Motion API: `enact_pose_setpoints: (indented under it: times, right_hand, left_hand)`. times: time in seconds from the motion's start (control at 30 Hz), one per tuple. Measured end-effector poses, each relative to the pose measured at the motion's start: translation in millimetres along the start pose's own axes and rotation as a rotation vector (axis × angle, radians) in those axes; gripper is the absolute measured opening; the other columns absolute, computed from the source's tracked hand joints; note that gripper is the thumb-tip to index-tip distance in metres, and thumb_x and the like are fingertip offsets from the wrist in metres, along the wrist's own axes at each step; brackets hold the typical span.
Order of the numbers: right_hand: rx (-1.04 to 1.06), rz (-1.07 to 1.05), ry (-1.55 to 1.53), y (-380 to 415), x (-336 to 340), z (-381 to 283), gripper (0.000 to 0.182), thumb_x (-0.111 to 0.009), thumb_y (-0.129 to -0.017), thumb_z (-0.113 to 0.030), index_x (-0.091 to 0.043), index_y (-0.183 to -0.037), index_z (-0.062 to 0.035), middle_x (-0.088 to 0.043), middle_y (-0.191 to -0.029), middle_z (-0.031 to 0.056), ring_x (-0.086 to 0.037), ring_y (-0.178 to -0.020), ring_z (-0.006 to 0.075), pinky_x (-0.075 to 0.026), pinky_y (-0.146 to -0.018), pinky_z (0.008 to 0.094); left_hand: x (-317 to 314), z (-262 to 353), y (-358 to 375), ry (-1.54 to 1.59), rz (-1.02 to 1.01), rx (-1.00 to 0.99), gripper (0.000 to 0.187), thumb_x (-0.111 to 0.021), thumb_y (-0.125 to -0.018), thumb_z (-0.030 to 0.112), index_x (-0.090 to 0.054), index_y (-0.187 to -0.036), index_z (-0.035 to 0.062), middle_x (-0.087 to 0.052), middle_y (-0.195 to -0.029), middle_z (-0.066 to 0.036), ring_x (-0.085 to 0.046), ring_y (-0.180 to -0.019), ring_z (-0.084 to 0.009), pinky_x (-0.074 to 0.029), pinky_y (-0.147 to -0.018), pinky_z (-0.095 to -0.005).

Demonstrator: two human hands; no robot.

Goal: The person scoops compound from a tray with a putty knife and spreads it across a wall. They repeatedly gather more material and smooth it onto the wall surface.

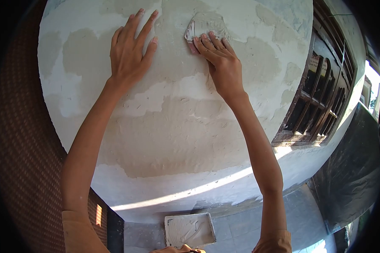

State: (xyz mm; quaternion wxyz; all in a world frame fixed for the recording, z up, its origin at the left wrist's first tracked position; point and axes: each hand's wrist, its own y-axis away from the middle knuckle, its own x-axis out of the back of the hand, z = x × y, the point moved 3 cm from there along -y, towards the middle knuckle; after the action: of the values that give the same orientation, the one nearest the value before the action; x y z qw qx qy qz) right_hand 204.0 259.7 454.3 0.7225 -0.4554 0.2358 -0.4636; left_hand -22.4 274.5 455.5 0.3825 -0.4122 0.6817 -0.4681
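Right hand (218, 55) presses scraper (207, 26) flat to wall (177, 126), top centre; blade points up past fingertips. Left hand (131, 50) open, splayed on wall, just left of scraper; tray (169, 223) on floor below.

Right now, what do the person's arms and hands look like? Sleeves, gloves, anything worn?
Both arms are bare from wrist to upper arm. Orange-tan short sleeves show at the bottom edge. The left hand and right hand have no gloves, rings or watch visible.

A flat scraper (205, 26) sits pressed against the wall (177, 126) at the upper centre of the frame — a pale, roughly hexagonal blade (smeared all over with grey filler). The wall itself is patchy — white paint broken by broad tan-grey filled areas.
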Motion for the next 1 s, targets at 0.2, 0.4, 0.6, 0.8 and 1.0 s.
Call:
enact_pose_setpoints:
  times: [0.2,0.4,0.6,0.8,1.0]
  right_hand:
    - [0.012,-0.106,-0.047,28,21,-20,0.051,-0.062,-0.078,0.008,-0.067,-0.123,-0.0164,-0.066,-0.123,0.0064,-0.058,-0.122,0.0254,-0.044,-0.106,0.0428]
    - [-0.259,0.444,-0.185,-6,72,-3,0.041,-0.057,-0.084,0.010,-0.066,-0.121,-0.0057,-0.072,-0.092,0.0167,-0.073,-0.083,0.0236,-0.056,-0.072,0.0292]
    - [-0.685,0.280,-0.453,-61,36,33,0.039,-0.066,-0.091,-0.013,-0.064,-0.129,-0.0128,-0.073,-0.094,0.0165,-0.068,-0.080,0.0127,-0.052,-0.073,0.0282]
    - [-0.723,0.481,-0.163,-53,70,68,0.037,-0.060,-0.084,-0.004,-0.065,-0.120,0.0022,-0.072,-0.082,0.0207,-0.070,-0.069,0.0241,-0.053,-0.071,0.0334]
    - [-0.613,0.357,-0.216,-71,42,45,0.038,-0.065,-0.085,-0.014,-0.067,-0.122,-0.0065,-0.073,-0.084,0.0180,-0.068,-0.070,0.0179,-0.052,-0.074,0.0311]
  left_hand:
    - [3,3,-1,-0.031,-0.041,-0.012,0.052,-0.044,-0.098,0.030,-0.040,-0.148,0.0187,-0.040,-0.151,-0.012,-0.039,-0.138,-0.0314,-0.027,-0.111,-0.0458]
    - [2,1,-3,-0.060,-0.028,-0.003,0.054,-0.053,-0.094,0.030,-0.045,-0.146,0.0257,-0.045,-0.146,-0.011,-0.043,-0.133,-0.0292,-0.033,-0.106,-0.0427]
    - [5,4,-7,-0.061,-0.065,0.058,0.055,-0.051,-0.093,0.026,-0.043,-0.147,0.0216,-0.045,-0.146,-0.007,-0.039,-0.136,-0.0237,-0.029,-0.106,-0.0427]
    - [3,2,-7,-0.054,-0.061,0.066,0.057,-0.056,-0.091,0.028,-0.043,-0.147,0.0258,-0.046,-0.145,-0.005,-0.041,-0.134,-0.0240,-0.031,-0.104,-0.0449]
    - [2,2,-5,-0.088,-0.093,0.072,0.058,-0.052,-0.092,0.026,-0.040,-0.148,0.0222,-0.043,-0.148,-0.004,-0.038,-0.137,-0.0225,-0.027,-0.107,-0.0431]
